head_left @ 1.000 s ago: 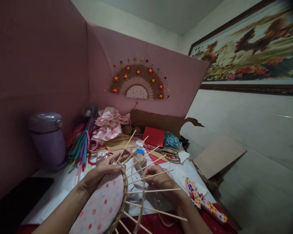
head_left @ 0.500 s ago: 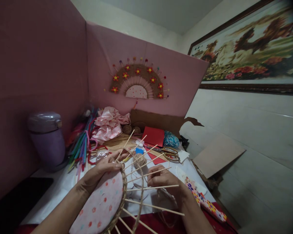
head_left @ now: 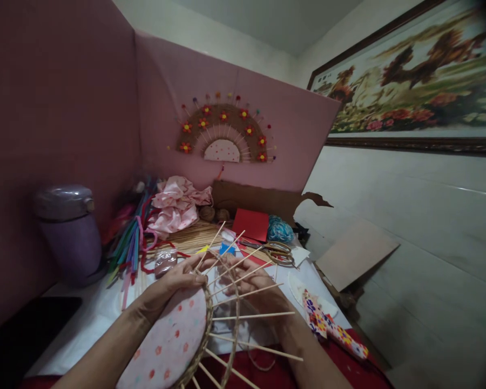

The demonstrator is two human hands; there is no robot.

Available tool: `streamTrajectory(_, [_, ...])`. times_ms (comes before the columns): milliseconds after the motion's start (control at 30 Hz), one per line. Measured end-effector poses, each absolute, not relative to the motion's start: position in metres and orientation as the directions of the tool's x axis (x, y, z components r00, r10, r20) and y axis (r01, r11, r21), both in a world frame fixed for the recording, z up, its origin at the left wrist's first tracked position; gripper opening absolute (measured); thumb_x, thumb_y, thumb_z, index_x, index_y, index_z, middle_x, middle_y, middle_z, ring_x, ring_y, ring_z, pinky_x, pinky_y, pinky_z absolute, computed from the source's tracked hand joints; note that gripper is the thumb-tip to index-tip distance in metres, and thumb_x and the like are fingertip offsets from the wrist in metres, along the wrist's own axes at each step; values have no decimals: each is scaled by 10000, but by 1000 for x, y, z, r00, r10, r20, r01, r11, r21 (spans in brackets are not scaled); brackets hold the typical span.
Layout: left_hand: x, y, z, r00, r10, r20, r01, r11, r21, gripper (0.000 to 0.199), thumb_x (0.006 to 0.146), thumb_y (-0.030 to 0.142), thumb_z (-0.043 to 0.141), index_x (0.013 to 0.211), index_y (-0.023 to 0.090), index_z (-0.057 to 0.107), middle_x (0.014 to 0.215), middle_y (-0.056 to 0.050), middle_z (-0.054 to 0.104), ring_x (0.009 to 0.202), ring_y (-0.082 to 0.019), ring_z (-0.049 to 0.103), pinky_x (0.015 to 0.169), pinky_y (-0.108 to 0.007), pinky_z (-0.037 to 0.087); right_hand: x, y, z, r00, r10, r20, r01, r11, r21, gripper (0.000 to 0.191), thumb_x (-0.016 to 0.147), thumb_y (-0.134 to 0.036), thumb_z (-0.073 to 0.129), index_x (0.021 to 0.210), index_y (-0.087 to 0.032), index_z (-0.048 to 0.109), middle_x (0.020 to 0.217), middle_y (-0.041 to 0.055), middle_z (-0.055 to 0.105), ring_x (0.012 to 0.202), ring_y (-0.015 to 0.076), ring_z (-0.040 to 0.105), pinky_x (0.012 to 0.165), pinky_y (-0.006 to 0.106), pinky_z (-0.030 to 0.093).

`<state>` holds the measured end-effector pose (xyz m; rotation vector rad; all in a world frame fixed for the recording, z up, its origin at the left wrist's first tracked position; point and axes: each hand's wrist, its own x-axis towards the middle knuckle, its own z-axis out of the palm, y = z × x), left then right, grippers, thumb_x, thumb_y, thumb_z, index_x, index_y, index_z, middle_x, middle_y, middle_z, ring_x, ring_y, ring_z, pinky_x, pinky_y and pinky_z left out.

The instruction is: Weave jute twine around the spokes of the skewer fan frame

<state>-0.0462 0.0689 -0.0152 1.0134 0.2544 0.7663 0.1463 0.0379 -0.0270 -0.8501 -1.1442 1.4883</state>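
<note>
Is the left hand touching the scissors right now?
No, the left hand grips the edge of the flower-print panel, while the scissors lie apart on the table.

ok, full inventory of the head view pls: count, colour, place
stick fan: 1, pink spotted centre, pale sticks, in front
twine ring: 1, brown, across its sticks
finished-looking fan: 1, brown, red-yellow flowers, on back panel
panels: 2, pink, left and back
lidded container: 1, purple, left
fuzzy stems: many, mixed, beside it
crumpled cloth: 1, pink, back
twine balls: at least 2, brown, back
loose sticks: many, tan, back
cardboard: 1, brown, back
red card: 1, back
yarn: 1, blue-white, right of card
scissors: gold-handled, count unclear, below yarn
flowered tool: 1, multicoloured, right
leaning board: 1, tan, right
framed picture: 1, multicoloured, right wall
left hand: 1, on fan
right hand: 1, behind sticks
</note>
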Motion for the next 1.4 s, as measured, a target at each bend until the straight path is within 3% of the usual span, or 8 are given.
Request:
streamTrajectory(167, [-42, 71, -17, 731, 664, 155, -453, 302, 839, 539, 683, 95, 572, 1212, 177, 510, 1239, -109, 541, 1077, -241, 526, 915, -326, 374, 146, 47, -49, 120, 916, 384, 39, 382, -923, 423, 661, -181, 672, 1044, -302, 539, 998, 43, 589, 985, 215, 529, 794, 342, 439])
streamTrajectory(267, [-41, 70, -15, 738, 657, 152, -444, 304, 843, 515, 685, 91, 570, 1192, 177, 533, 1241, -98, 542, 1005, -214, 566, 869, -278, 395, 142, 50, -53, 125, 893, 432, 13, 434, -901, 481, 655, -155, 657, 1087, -303, 505, 1012, 39, 584, 1021, 212, 510, 824, 355, 434])
streamTrajectory(467, [-40, 69, -16, 748, 646, 155, -440, 307, 844, 515, 696, 75, 553, 1199, 176, 515, 1250, -101, 528, 983, -199, 568, 859, -283, 390, 118, 50, -50, 86, 961, 262, -343, 275, -898, 385, 606, -194, 710, 923, -259, 502, 871, 20, 598, 670, 152, 582, 603, 290, 465])
streamTrajectory(667, [-40, 71, -21, 736, 661, 145, -438, 302, 847, 570, 693, 83, 566, 1245, 196, 475, 1206, -95, 559, 931, -190, 584, 861, -295, 385, 125, 49, -47, 92, 964, 249, -317, 266, -910, 208, 646, -244, 697, 807, -212, 569, 755, 0, 599, 604, 119, 554, 612, 269, 443])
streamTrajectory(933, [-40, 58, -8, 700, 713, 31, -406, 362, 839, 621, 695, 62, 548, 1287, 207, 427, 956, -56, 671, 856, -188, 617, 852, -304, 401, 124, 54, -53, 21, 971, 239, -450, 222, -865, 363, 551, -200, 766, 839, -210, 547, 807, -3, 630, 708, 150, 609, 672, 283, 461])
streamTrajectory(1033, [-40, 61, -12, 680, 733, -10, -388, 372, 843, 627, 681, 65, 568, 1276, 208, 435, 1003, -52, 654, 894, -187, 601, 832, -286, 413, 123, 52, -51, -5, 979, 202, -437, 179, -881, 285, 611, -229, 738, 797, -190, 526, 713, -10, 628, 558, 110, 572, 555, 242, 448])
streamTrajectory(1133, [-40, 65, -17, 680, 733, -2, -395, 368, 842, 623, 675, 77, 578, 1269, 207, 445, 980, -47, 650, 859, -177, 597, 801, -279, 422, 123, 50, -49, -10, 987, 159, -467, 136, -874, 233, 669, -276, 696, 797, -194, 521, 567, -45, 574, 373, 59, 424, 370, 180, 307])
streamTrajectory(1400, [-40, 67, -19, 718, 695, 48, -406, 362, 839, 520, 682, 73, 567, 1185, 201, 532, 994, -46, 623, 760, -121, 565, 756, -240, 408, 128, 49, -49, 0, 990, 138, -507, 119, -854, 177, 639, -276, 715, 714, -175, 590, 483, -54, 509, 383, 46, 352, 356, 171, 199])
